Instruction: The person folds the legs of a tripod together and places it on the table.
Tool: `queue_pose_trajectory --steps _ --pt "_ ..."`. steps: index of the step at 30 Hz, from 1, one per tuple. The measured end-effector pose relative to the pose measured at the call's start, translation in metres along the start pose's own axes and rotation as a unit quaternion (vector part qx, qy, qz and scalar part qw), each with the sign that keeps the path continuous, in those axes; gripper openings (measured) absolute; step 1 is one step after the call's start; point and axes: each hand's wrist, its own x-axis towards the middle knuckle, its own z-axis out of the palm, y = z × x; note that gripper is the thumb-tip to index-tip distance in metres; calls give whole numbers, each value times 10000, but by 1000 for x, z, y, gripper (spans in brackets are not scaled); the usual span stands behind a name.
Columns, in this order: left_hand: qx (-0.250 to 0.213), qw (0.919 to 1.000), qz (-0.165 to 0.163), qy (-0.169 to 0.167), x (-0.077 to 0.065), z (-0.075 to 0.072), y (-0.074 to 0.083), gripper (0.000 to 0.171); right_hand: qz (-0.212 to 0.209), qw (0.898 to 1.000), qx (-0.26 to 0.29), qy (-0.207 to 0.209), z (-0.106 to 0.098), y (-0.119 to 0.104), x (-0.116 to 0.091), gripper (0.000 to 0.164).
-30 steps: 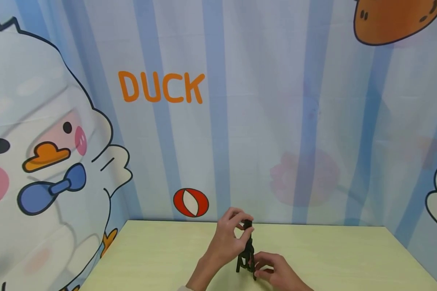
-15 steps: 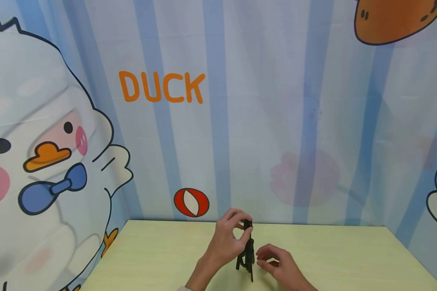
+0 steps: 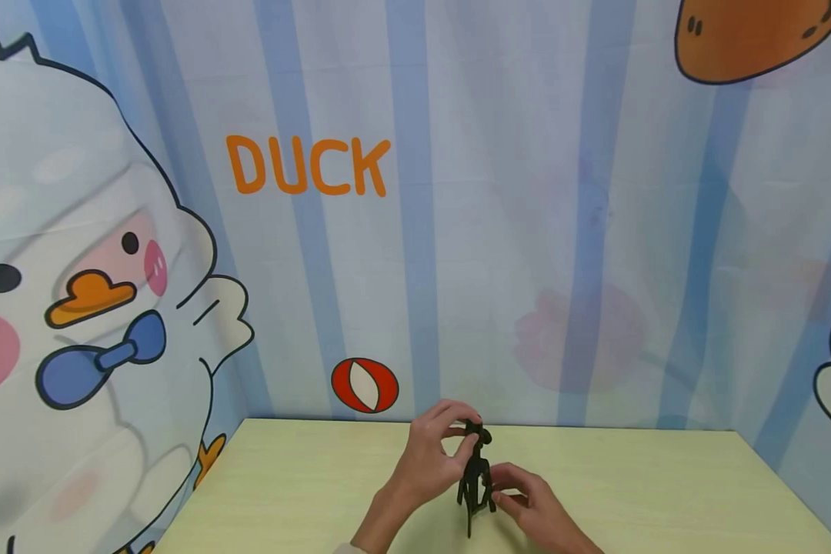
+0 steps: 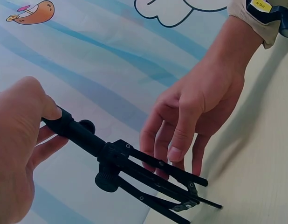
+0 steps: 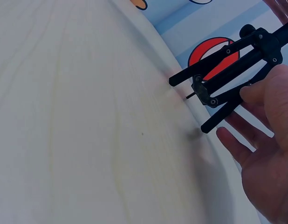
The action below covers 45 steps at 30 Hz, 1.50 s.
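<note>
A small black tripod (image 3: 478, 473) stands roughly upright between my hands, its legs slightly spread. My left hand (image 3: 429, 454) pinches the top end of it between thumb and fingers. Down at the legs is my right hand (image 3: 536, 500). In the right wrist view the thumb of the right hand (image 5: 270, 149) lies on one leg, with fingers behind it. The left wrist view shows the tripod (image 4: 130, 163) with its round knobs, hinged braces and thin centre rod. Whether its feet touch the table cannot be told.
The pale wooden table (image 3: 305, 485) runs back to a striped cloth backdrop (image 3: 485, 231) printed with a duck (image 3: 76, 323) and a red-and-white ball (image 3: 365, 385). A wrist strap with a device (image 4: 270, 11) is on the right forearm.
The tripod has turned in my left hand, bringing a knob out on its right side. My right hand came off a leg, drew back a little, and now touches a leg again.
</note>
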Motion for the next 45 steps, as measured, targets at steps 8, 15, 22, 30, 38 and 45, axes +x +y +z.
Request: queue_pose_trajectory --steps 8,15,22,30,38,45 --pt "-380 9988 -285 -118 0 -2 4 26 255 9990 82 -344 -2 0 -1 20" --pt "-426 9989 -184 -100 0 -2 1 29 116 9988 28 -479 -3 -1 -2 21" --pt "-529 9982 -248 -167 -1 -3 0 31 -240 9975 -184 -642 -3 2 -3 25" --pt "-618 9964 -503 -298 -3 -4 -2 32 -71 9967 -181 -787 -5 -2 -3 25" --pt "-710 9951 -609 -331 -3 -4 -1 32 -251 9956 -351 -836 -5 0 -3 24" --pt "-685 9951 -620 -361 -3 -4 -1 31 -260 9958 -338 -813 -5 2 -4 24"
